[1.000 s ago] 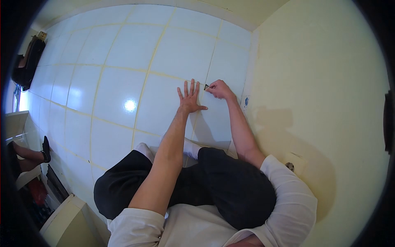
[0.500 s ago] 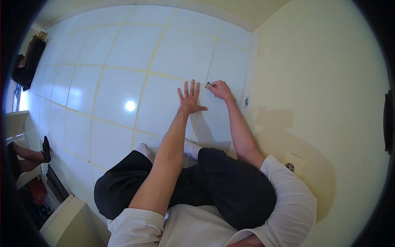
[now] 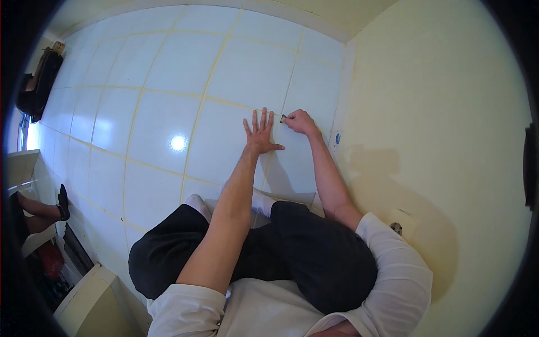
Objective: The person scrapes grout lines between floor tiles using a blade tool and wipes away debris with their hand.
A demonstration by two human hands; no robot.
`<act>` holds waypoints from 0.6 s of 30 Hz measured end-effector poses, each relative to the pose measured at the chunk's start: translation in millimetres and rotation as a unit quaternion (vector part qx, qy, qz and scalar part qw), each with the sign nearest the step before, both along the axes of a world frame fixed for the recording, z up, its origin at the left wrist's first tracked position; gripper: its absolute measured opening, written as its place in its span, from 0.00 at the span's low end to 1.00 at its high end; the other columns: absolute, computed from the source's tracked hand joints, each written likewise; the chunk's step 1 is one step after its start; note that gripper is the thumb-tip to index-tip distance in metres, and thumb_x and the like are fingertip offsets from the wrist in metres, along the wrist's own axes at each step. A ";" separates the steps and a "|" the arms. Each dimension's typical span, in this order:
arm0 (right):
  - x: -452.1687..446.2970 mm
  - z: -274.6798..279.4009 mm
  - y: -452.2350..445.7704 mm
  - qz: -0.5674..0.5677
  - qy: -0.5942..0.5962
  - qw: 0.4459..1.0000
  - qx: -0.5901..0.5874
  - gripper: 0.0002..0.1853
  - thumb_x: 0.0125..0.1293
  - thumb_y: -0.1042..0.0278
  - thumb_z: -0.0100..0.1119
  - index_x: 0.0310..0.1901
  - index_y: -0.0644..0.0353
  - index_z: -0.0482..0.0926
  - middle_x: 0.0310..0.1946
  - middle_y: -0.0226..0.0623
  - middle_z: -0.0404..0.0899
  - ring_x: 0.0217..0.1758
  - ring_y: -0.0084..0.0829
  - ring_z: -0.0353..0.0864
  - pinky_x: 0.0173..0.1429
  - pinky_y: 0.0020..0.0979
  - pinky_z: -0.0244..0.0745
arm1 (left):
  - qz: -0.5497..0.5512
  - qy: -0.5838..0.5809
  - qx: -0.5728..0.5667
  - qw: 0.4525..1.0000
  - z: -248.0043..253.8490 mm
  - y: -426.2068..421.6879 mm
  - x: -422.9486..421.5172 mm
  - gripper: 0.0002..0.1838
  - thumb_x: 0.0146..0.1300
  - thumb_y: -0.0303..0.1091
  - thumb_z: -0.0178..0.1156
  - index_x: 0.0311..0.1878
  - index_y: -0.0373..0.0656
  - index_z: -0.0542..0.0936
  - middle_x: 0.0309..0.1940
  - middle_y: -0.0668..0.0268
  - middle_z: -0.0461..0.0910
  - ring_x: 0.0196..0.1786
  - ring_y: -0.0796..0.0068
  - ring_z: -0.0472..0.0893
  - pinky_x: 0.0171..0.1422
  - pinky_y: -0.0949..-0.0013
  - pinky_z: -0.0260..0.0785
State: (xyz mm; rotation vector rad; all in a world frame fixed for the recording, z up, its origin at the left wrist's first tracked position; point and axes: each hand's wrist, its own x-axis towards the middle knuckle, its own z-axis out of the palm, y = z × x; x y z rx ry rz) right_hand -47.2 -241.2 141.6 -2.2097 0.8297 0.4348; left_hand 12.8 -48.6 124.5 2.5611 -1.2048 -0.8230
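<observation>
My left hand lies flat with spread fingers on a white floor tile. To its right, my right hand is closed around a small scraper with a dark, triangular-looking head. Most of its handle is hidden in my fingers. The head sits at the joint between tiles, close to where two joint lines cross. Yellowish grout marks many of the joints, while the one beside my hands looks thinner and darker.
A cream wall rises close on my right, with a round metal fitting low on it. Another person's leg and black shoe show at the left. A black case-like object stands at the far left.
The scraper has shifted very slightly toward me along the joint, and its head is turned a little. My right hand has moved slightly with it. My left hand stays in place.
</observation>
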 end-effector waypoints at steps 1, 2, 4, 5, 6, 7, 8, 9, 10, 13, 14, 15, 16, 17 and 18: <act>-0.6 2.4 -2.1 -0.009 0.019 0.999 0.039 0.20 0.61 0.46 0.67 0.35 0.58 0.88 0.26 0.40 0.86 0.31 0.39 0.86 0.42 0.39 0.80 | 0.001 0.000 -0.001 1.000 -0.6 -0.1 0.4 0.79 0.38 0.78 0.71 0.83 0.56 0.32 0.84 0.60 0.22 0.82 0.46 0.18 0.76 0.25 0.13; -1.0 3.3 -1.1 -0.016 0.000 1.000 0.024 0.20 0.61 0.46 0.67 0.35 0.59 0.88 0.26 0.40 0.86 0.31 0.39 0.86 0.41 0.39 0.80 | 0.003 0.001 -0.003 1.000 -1.3 -0.7 0.5 0.79 0.37 0.78 0.71 0.83 0.56 0.32 0.84 0.60 0.22 0.82 0.46 0.19 0.76 0.25 0.13; -3.1 -5.6 -0.2 -0.031 -0.040 0.999 -0.004 0.20 0.61 0.47 0.68 0.34 0.60 0.88 0.25 0.41 0.86 0.30 0.39 0.86 0.40 0.38 0.79 | 0.002 0.004 -0.003 1.000 -0.7 -0.3 0.3 0.79 0.37 0.78 0.71 0.83 0.56 0.32 0.84 0.60 0.22 0.82 0.46 0.18 0.76 0.25 0.13; -3.7 -9.7 -1.8 -0.029 -0.037 0.999 0.016 0.20 0.62 0.47 0.67 0.34 0.61 0.88 0.25 0.41 0.85 0.30 0.39 0.85 0.40 0.38 0.79 | 0.002 0.005 -0.003 1.000 -0.9 0.7 0.5 0.79 0.37 0.78 0.71 0.83 0.56 0.32 0.84 0.60 0.22 0.82 0.46 0.18 0.76 0.25 0.13; -5.0 -10.0 -2.7 -0.028 -0.034 0.998 0.036 0.20 0.62 0.48 0.67 0.34 0.61 0.88 0.24 0.42 0.85 0.30 0.40 0.85 0.40 0.38 0.79 | 0.002 0.004 -0.005 1.000 -1.1 1.5 0.1 0.79 0.37 0.78 0.72 0.83 0.56 0.32 0.84 0.60 0.22 0.82 0.46 0.19 0.76 0.25 0.13; -6.1 -9.9 -4.2 -0.027 -0.030 0.998 0.055 0.20 0.62 0.48 0.67 0.34 0.62 0.87 0.24 0.42 0.85 0.30 0.40 0.85 0.40 0.38 0.79 | 0.001 0.004 -0.007 1.000 -1.0 1.6 0.1 0.79 0.37 0.78 0.72 0.83 0.56 0.32 0.84 0.60 0.22 0.82 0.46 0.19 0.76 0.25 0.13; -5.8 -9.4 -6.0 -0.023 -0.046 0.998 0.030 0.20 0.62 0.48 0.67 0.34 0.62 0.87 0.23 0.42 0.85 0.29 0.39 0.85 0.39 0.38 0.79 | 0.001 0.003 -0.009 1.000 -0.5 1.1 0.6 0.79 0.37 0.77 0.72 0.83 0.56 0.32 0.84 0.60 0.22 0.82 0.46 0.19 0.76 0.25 0.13; -5.3 -12.3 -8.1 -0.018 -0.062 0.998 0.006 0.21 0.63 0.48 0.67 0.33 0.62 0.87 0.23 0.41 0.85 0.27 0.38 0.84 0.38 0.37 0.78 | 0.002 0.005 -0.012 1.000 -0.8 1.4 0.7 0.79 0.38 0.77 0.72 0.83 0.56 0.31 0.84 0.60 0.22 0.82 0.46 0.19 0.76 0.25 0.13; -5.8 -16.7 -8.8 -0.013 -0.079 0.997 -0.018 0.21 0.63 0.48 0.67 0.33 0.62 0.87 0.23 0.41 0.85 0.26 0.37 0.84 0.37 0.37 0.78 | 0.002 0.007 -0.014 1.000 -2.4 2.2 0.2 0.79 0.38 0.77 0.72 0.83 0.55 0.31 0.84 0.60 0.22 0.82 0.46 0.19 0.76 0.25 0.13; -9.4 -21.4 -5.4 -0.041 -0.101 0.994 -0.024 0.21 0.64 0.48 0.67 0.31 0.61 0.86 0.19 0.37 0.82 0.20 0.30 0.80 0.31 0.35 0.76 | 0.002 0.003 -0.011 1.000 -4.0 2.4 1.0 0.79 0.38 0.77 0.72 0.83 0.55 0.31 0.84 0.60 0.22 0.82 0.46 0.19 0.76 0.25 0.13; -11.1 -20.4 -6.6 -0.033 -0.081 0.996 0.015 0.21 0.65 0.48 0.67 0.30 0.61 0.85 0.18 0.35 0.80 0.19 0.27 0.78 0.28 0.34 0.75 | 0.001 0.002 -0.009 1.000 -4.0 1.9 0.1 0.79 0.38 0.77 0.72 0.83 0.55 0.31 0.84 0.60 0.22 0.82 0.46 0.19 0.76 0.25 0.13; -11.2 -13.9 -8.1 -0.023 -0.063 0.996 0.052 0.20 0.66 0.48 0.66 0.29 0.61 0.85 0.17 0.34 0.79 0.17 0.25 0.76 0.26 0.33 0.74 | 0.001 0.001 -0.012 1.000 -4.3 1.4 -0.1 0.79 0.38 0.77 0.71 0.83 0.55 0.31 0.84 0.60 0.21 0.82 0.46 0.19 0.76 0.25 0.13; -10.3 -7.5 -8.6 -0.014 -0.044 0.995 0.090 0.20 0.66 0.49 0.66 0.29 0.60 0.84 0.16 0.32 0.78 0.16 0.23 0.75 0.24 0.31 0.72 | 0.001 0.000 -0.014 1.000 -4.3 1.8 0.2 0.79 0.38 0.77 0.71 0.83 0.55 0.31 0.84 0.60 0.21 0.82 0.46 0.19 0.76 0.25 0.13; -9.7 -2.6 -5.3 -0.034 -0.043 0.994 0.091 0.20 0.67 0.50 0.66 0.29 0.60 0.83 0.16 0.31 0.77 0.16 0.23 0.74 0.23 0.31 0.72 | 0.002 0.000 -0.015 1.000 -4.3 2.3 0.6 0.79 0.38 0.78 0.71 0.83 0.55 0.31 0.84 0.60 0.21 0.82 0.46 0.19 0.76 0.25 0.13; -10.6 -0.2 -0.2 -0.055 -0.044 0.993 0.091 0.20 0.68 0.50 0.65 0.29 0.60 0.83 0.16 0.31 0.76 0.16 0.23 0.74 0.21 0.30 0.71 | 0.002 -0.001 -0.012 1.000 -3.8 2.3 0.7 0.79 0.38 0.78 0.71 0.83 0.55 0.31 0.84 0.60 0.21 0.82 0.46 0.19 0.76 0.25 0.13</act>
